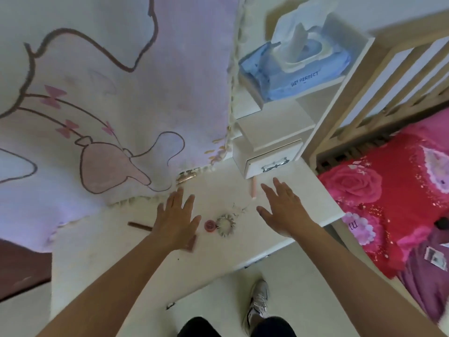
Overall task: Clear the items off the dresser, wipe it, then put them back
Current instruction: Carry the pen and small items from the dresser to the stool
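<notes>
With both the left hand (176,218) and right hand (283,209) held open and empty, the scrunchie (226,225) and pink pot (210,225) are best gathered first from the tabletop (303,190).

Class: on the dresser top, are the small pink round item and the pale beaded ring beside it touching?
Touching, as far as the head view shows: the pink round item sits against the left edge of the beaded ring, with no dresser top visible between them.
</notes>
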